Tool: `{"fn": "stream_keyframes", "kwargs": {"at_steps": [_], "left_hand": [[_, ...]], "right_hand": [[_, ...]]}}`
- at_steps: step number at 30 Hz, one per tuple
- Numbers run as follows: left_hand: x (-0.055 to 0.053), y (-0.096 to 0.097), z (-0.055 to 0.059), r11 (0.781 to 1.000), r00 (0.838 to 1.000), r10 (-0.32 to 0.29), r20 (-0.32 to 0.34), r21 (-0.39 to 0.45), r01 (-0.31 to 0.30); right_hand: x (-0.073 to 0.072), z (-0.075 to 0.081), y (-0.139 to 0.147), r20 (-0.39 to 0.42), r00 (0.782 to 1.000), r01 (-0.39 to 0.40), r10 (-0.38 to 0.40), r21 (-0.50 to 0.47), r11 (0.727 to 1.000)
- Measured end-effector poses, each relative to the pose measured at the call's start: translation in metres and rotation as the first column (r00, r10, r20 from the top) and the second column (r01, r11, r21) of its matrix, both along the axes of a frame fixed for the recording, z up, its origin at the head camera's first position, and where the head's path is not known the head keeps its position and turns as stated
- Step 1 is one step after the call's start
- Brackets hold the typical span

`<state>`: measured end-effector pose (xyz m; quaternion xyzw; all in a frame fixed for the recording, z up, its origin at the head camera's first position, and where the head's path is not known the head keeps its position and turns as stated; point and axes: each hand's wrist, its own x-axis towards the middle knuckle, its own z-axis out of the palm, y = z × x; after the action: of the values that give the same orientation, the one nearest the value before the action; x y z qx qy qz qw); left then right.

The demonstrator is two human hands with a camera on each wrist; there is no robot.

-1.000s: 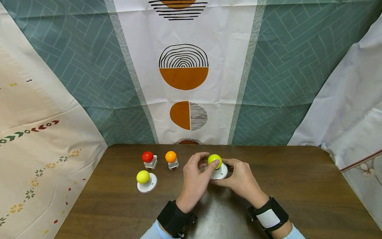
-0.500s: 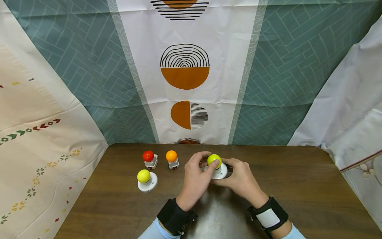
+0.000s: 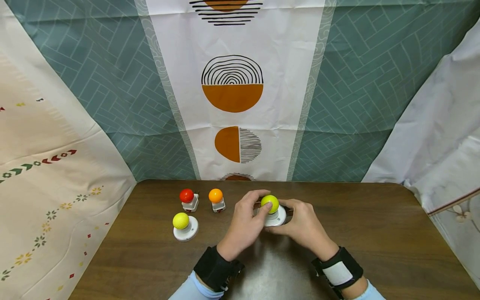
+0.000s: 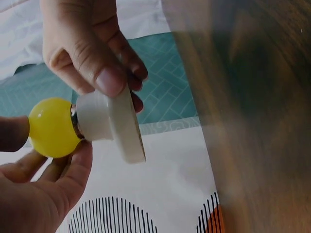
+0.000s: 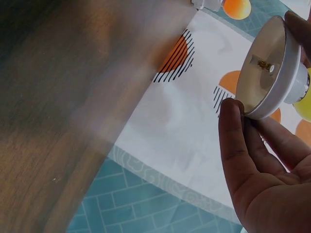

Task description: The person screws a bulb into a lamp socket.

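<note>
In front of me a round yellow-green light bulb (image 3: 271,201) sits in a white round lamp holder (image 3: 276,219), both lifted in my hands. My left hand (image 3: 243,227) pinches the bulb between thumb and fingers, as the left wrist view shows on the yellow globe (image 4: 52,127). My right hand (image 3: 305,227) grips the holder by its disc-shaped base. In the right wrist view the base's hollow underside (image 5: 265,87) faces the camera, with small metal parts inside. A silvery band of the bulb's neck shows between globe and holder in the left wrist view.
At the left of the wooden table (image 3: 382,233) stands another white round holder (image 3: 185,233) with a yellow bulb (image 3: 181,221). Behind it are a red bulb (image 3: 186,196) and an orange bulb (image 3: 215,196), each in a small white square holder. A patterned curtain (image 3: 285,100) hangs behind the table.
My left wrist has swung slightly to the left while its fingers stay on the bulb. The right hand and the holder have barely moved.
</note>
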<state>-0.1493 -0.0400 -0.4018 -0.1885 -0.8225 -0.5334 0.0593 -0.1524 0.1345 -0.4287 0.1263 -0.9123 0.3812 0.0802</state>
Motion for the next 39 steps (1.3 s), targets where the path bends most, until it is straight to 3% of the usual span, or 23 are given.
{"fn": "stream_keyframes", "kwargs": {"at_steps": [5, 8, 16, 21, 27, 39], "left_hand": [[-0.0011, -0.0029, 0.0017, 0.998, 0.999, -0.043, 0.020, -0.035, 0.043], [-0.0004, -0.0033, 0.0022, 0.999, 0.999, -0.031, 0.041, -0.021, 0.032], [0.0037, 0.0005, -0.0007, 0.989, 0.988, 0.146, 0.051, 0.004, -0.146], [0.0044, 0.0032, -0.0035, 0.981, 0.980, 0.193, 0.040, -0.006, -0.193], [0.0036, 0.0045, -0.0038, 0.978, 0.979, 0.206, -0.006, -0.014, -0.206], [0.0019, 0.0035, -0.0043, 0.981, 0.981, 0.188, -0.057, -0.034, -0.190]], "right_hand": [[0.0003, -0.0001, 0.0001, 0.003, 1.000, 0.006, -0.006, -0.001, 1.000], [0.0004, -0.0002, 0.0000, -0.005, 1.000, 0.012, -0.012, -0.003, 1.000], [0.0003, -0.0017, 0.0000, -0.034, 0.999, 0.034, -0.033, 0.010, 0.999], [0.0004, -0.0019, -0.0005, -0.021, 0.999, 0.042, -0.041, 0.011, 0.999], [0.0005, -0.0019, -0.0017, 0.008, 0.999, 0.036, -0.035, -0.008, 0.999], [-0.0009, -0.0047, -0.0018, -0.025, 0.999, 0.035, -0.035, 0.008, 0.999]]}}
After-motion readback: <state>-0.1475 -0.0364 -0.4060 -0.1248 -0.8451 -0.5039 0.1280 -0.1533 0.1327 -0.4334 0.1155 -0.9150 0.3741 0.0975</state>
